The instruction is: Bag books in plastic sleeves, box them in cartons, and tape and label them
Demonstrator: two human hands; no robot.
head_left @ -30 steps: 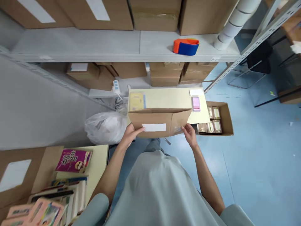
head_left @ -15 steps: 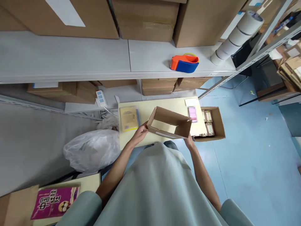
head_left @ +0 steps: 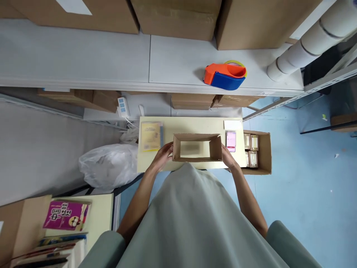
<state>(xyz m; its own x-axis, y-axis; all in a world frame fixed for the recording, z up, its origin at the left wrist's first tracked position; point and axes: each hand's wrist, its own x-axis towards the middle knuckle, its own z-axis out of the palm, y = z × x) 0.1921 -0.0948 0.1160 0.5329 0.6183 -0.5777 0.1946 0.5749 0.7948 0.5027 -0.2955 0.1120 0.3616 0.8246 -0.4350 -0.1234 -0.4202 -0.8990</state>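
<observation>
A cardboard frame (head_left: 197, 159), through whose middle the tabletop shows, is held level above the pale yellow table (head_left: 178, 124). My left hand (head_left: 163, 156) grips its left end, and my right hand (head_left: 228, 156) grips the right end. To the left on the table lies a yellow booklet (head_left: 151, 136) in a clear sleeve. A phone with a pink screen (head_left: 230, 141) lies beside my right hand, below a white slip (head_left: 232, 124).
A carton (head_left: 266, 154) with small boxes stands right of the table. Ahead, a shelf (head_left: 106, 63) bears large boxes, an orange and blue tape dispenser (head_left: 227, 76) and white rolls (head_left: 301, 52). A plastic bag (head_left: 108, 165) and purple book (head_left: 66, 215) are at left.
Both hands have turned the cardboard frame from a slant to level, its opening now facing up. The camera view has shifted, showing more books at the lower left.
</observation>
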